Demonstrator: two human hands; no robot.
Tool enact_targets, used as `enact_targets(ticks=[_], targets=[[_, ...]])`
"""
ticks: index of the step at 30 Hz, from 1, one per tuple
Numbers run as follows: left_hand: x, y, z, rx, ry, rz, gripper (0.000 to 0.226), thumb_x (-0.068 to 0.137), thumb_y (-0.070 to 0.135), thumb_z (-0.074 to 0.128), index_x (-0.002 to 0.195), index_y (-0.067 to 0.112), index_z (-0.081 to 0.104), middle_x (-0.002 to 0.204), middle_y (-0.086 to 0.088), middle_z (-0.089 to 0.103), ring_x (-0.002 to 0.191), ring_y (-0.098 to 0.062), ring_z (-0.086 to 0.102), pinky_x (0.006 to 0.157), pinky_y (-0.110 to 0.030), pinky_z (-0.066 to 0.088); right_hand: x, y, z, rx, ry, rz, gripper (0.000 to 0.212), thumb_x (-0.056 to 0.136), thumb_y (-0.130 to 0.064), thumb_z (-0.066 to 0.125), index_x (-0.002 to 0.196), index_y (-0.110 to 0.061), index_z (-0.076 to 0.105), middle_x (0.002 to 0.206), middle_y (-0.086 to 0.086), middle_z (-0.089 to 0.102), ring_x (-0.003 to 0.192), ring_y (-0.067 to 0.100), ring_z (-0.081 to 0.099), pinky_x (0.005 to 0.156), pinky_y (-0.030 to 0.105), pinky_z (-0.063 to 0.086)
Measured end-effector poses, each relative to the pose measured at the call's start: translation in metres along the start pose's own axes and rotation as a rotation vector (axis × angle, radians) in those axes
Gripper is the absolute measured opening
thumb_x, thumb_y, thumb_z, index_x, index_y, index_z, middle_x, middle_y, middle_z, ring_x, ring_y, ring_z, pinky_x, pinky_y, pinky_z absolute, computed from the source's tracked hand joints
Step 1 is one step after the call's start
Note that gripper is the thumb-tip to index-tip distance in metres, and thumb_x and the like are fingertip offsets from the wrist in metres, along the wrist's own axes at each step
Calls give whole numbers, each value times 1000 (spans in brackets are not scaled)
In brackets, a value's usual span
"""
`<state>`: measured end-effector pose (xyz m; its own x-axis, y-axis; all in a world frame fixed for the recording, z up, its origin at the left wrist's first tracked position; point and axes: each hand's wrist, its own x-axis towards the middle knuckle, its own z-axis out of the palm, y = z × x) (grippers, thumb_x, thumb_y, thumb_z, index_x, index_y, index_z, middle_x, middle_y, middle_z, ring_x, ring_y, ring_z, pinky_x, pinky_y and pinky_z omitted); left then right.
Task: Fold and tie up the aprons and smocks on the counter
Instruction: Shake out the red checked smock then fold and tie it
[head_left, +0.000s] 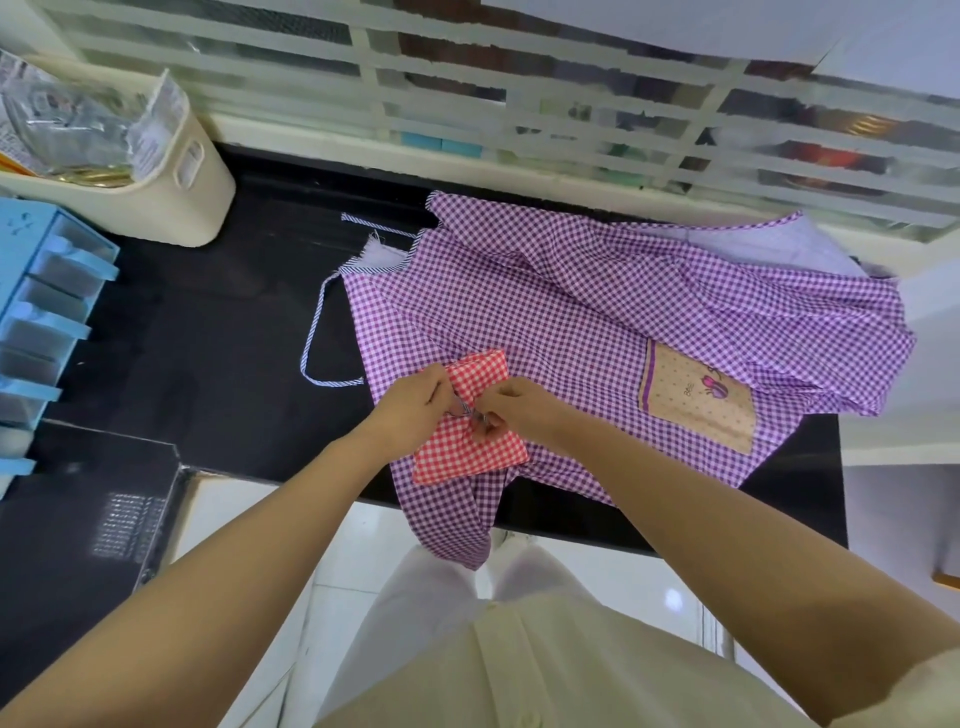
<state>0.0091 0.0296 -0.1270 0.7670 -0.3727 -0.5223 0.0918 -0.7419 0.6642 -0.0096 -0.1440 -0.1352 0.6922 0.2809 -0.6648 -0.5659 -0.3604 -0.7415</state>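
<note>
Your left hand (415, 400) and right hand (519, 410) meet over a small folded red checked apron (467, 452), each pinching its thin tie (465, 413) at the bundle's middle. The bundle lies on the near edge of a spread purple checked apron (571, 312), which covers the black counter (208, 338). The cloth looks light and soft and would likely spring open, so grip the tie close to the bundle.
</note>
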Motion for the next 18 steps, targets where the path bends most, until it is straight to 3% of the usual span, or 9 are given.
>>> enact_targets(ticks=[3, 7, 10, 12, 13, 15, 18], targets=[[-6, 3, 4, -15, 23, 6, 14, 102, 25, 42, 98, 14, 50, 100, -4, 61, 93, -18, 58, 83, -27, 48, 0, 6, 0, 24, 49, -10, 26, 96, -12, 53, 73, -5, 62, 78, 9, 70, 74, 16, 67, 75, 22, 55], [-16, 0, 5, -93, 272, 60, 10, 92, 22, 63, 86, 21, 55, 94, 4, 65, 90, -8, 60, 79, -14, 44, 0, 8, 3, 6, 68, 1, 24, 96, -12, 55, 87, 7, 66, 78, 7, 70, 68, 9, 67, 67, 15, 52], [-27, 1, 9, 195, 464, 332, 10, 84, 22, 70, 88, 21, 61, 94, 5, 63, 89, -10, 57, 84, -23, 47, -1, 7, 5, 22, 47, -3, 27, 98, -10, 51, 73, -4, 61, 75, 5, 68, 67, 8, 65, 67, 14, 51], [-27, -1, 19, 456, 423, 524, 15, 82, 26, 73, 92, 17, 66, 97, 0, 65, 92, -17, 59, 86, -32, 50, -2, 8, 4, 38, 54, -3, 29, 98, -9, 49, 73, 1, 58, 73, 7, 64, 65, 8, 63, 70, 17, 52], [-25, -2, 24, 530, 355, 525, 20, 84, 29, 72, 99, 15, 67, 103, -2, 66, 97, -20, 60, 89, -34, 50, -1, 9, 4, 42, 61, -3, 27, 97, -10, 48, 77, 6, 59, 75, 13, 63, 68, 12, 62, 75, 22, 54], [-22, 1, 33, 551, 250, 356, 35, 93, 36, 60, 120, 14, 60, 124, -3, 59, 115, -21, 55, 103, -33, 42, 0, 11, 4, 48, 72, 4, 29, 96, -12, 49, 87, 13, 59, 85, 24, 62, 78, 22, 59, 86, 37, 54], [-12, 2, 40, 597, 243, 203, 43, 99, 40, 47, 135, 15, 46, 140, -1, 48, 128, -17, 43, 111, -28, 31, -2, 9, 4, 58, 69, 11, 29, 95, -12, 49, 86, 14, 59, 89, 26, 63, 81, 25, 57, 92, 43, 53]])
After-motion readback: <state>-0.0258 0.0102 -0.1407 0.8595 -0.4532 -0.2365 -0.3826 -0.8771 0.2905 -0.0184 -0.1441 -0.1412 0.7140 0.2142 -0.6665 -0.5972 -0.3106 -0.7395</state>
